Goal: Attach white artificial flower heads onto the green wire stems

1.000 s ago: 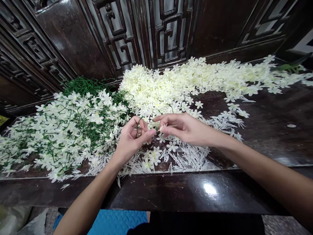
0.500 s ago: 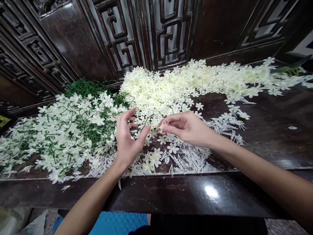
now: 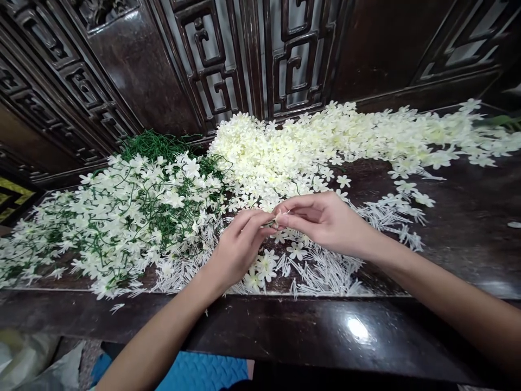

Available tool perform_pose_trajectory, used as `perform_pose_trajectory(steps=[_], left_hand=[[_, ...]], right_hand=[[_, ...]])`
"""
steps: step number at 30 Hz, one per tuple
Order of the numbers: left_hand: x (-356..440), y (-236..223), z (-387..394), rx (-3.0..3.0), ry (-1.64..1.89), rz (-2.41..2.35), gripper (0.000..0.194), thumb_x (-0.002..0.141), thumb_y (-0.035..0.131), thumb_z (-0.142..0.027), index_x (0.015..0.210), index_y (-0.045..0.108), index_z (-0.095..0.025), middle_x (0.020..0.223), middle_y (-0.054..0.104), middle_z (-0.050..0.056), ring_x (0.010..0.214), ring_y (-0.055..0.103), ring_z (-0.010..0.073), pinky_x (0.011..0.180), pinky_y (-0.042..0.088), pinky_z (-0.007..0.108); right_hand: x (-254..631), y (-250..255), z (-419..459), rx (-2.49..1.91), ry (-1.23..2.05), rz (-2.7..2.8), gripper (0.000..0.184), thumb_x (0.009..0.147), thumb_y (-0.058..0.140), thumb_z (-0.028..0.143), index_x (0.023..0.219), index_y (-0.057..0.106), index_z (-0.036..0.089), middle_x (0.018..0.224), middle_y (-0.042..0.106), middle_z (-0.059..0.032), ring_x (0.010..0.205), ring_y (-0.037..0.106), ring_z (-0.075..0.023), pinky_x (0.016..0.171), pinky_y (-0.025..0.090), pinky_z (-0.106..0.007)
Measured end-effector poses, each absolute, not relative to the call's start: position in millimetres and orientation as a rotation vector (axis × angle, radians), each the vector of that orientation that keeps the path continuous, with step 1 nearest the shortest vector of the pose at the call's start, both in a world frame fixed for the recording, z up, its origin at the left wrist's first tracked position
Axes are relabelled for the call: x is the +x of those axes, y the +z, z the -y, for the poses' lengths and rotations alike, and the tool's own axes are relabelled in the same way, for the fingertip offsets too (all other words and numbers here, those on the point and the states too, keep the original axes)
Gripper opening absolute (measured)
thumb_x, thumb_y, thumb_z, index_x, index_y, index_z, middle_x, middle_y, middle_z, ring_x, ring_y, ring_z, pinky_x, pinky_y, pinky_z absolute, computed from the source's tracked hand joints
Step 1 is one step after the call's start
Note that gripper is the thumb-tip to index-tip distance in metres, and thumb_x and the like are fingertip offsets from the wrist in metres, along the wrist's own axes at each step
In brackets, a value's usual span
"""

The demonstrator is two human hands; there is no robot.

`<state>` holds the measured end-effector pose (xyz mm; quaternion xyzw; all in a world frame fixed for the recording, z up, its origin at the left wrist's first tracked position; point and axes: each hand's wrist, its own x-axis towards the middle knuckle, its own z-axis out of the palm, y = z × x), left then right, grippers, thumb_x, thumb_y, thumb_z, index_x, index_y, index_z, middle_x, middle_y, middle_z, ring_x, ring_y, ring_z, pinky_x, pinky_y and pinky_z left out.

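Note:
My left hand (image 3: 238,247) and my right hand (image 3: 321,220) meet fingertip to fingertip above a dark wooden table (image 3: 309,326). The right hand pinches a small white artificial flower (image 3: 278,217) with a thin stem. The left hand's fingers are closed in a pinch on the same piece, at a thin green wire stem. Below the hands lie loose white flowers and several white plastic stamens (image 3: 321,269).
A heap of green wire stems with white flowers (image 3: 130,212) lies at the left. A big pile of loose cream flowers (image 3: 309,146) stretches from the middle to the far right. A dark carved wooden screen (image 3: 244,60) stands behind. Blue mat (image 3: 195,372) below the table's edge.
My left hand, which had opened its fingers half a second ago, has closed again and moved right to meet the right hand's fingertips. The view has shifted slightly.

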<state>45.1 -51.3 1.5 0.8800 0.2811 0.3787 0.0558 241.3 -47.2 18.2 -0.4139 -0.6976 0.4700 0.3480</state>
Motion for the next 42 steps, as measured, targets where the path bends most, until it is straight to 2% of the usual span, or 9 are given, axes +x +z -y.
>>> perform_pose_trajectory(steps=[4, 8, 13, 20, 27, 35, 42], left_hand=[[44, 0, 51, 2.571, 1.169, -0.92, 0.037, 0.09, 0.052, -0.005, 0.123, 0.047, -0.022, 0.101, 0.066, 0.005, 0.087, 0.066, 0.0143, 0.072, 0.06, 0.03], [44, 3, 51, 2.457, 1.269, -1.042, 0.025, 0.089, 0.055, -0.008, 0.111, 0.057, -0.02, 0.089, 0.068, 0.003, 0.072, 0.064, 0.0123, 0.059, 0.057, 0.026], [46, 10, 51, 2.272, 1.167, -1.145, 0.016, 0.089, 0.056, -0.016, 0.104, 0.063, -0.02, 0.086, 0.068, 0.004, 0.066, 0.058, 0.0124, 0.056, 0.051, 0.026], [45, 9, 51, 2.206, 1.111, -1.115, 0.013, 0.092, 0.051, -0.018, 0.096, 0.063, -0.02, 0.081, 0.065, 0.003, 0.069, 0.057, 0.0133, 0.057, 0.046, 0.026], [44, 8, 52, 2.277, 1.092, -0.982, 0.015, 0.095, 0.045, -0.016, 0.088, 0.058, -0.017, 0.065, 0.054, -0.001, 0.055, 0.047, 0.0096, 0.048, 0.037, 0.022], [47, 12, 55, 2.425, 1.021, -0.912, 0.015, 0.096, 0.041, -0.014, 0.087, 0.052, -0.016, 0.071, 0.052, 0.0, 0.062, 0.045, 0.0111, 0.056, 0.038, 0.024], [46, 9, 51, 2.522, 1.045, -0.883, 0.012, 0.096, 0.043, -0.014, 0.09, 0.054, -0.017, 0.072, 0.054, 0.001, 0.066, 0.045, 0.0133, 0.061, 0.039, 0.027]], right_hand=[[243, 25, 48, -1.084, 1.133, 1.763, 0.022, 0.084, 0.062, 0.041, 0.091, 0.07, 0.022, 0.079, 0.068, -0.0055, 0.074, 0.065, -0.0204, 0.062, 0.055, -0.035], [246, 29, 46, -1.054, 1.145, 1.671, 0.018, 0.086, 0.06, 0.037, 0.09, 0.064, 0.019, 0.079, 0.068, -0.0058, 0.074, 0.066, -0.0182, 0.069, 0.058, -0.035], [247, 27, 48, -1.05, 1.138, 1.757, 0.013, 0.089, 0.056, 0.033, 0.088, 0.062, 0.022, 0.071, 0.065, -0.0029, 0.062, 0.063, -0.0154, 0.06, 0.056, -0.033], [242, 27, 55, -1.038, 0.941, 1.914, 0.016, 0.092, 0.051, 0.027, 0.09, 0.065, 0.02, 0.074, 0.066, -0.0033, 0.062, 0.063, -0.0151, 0.055, 0.054, -0.031], [239, 26, 58, -0.937, 0.634, 2.024, 0.015, 0.09, 0.051, 0.015, 0.093, 0.066, 0.015, 0.077, 0.069, -0.0046, 0.062, 0.064, -0.0137, 0.051, 0.051, -0.026], [238, 27, 57, -0.873, 0.518, 2.101, 0.013, 0.089, 0.051, 0.008, 0.091, 0.063, 0.013, 0.077, 0.068, -0.0061, 0.062, 0.063, -0.0135, 0.05, 0.05, -0.025], [240, 24, 58, -0.827, 0.472, 2.182, 0.013, 0.091, 0.048, 0.009, 0.094, 0.06, 0.012, 0.078, 0.066, -0.0068, 0.058, 0.058, -0.0121, 0.048, 0.049, -0.025]])
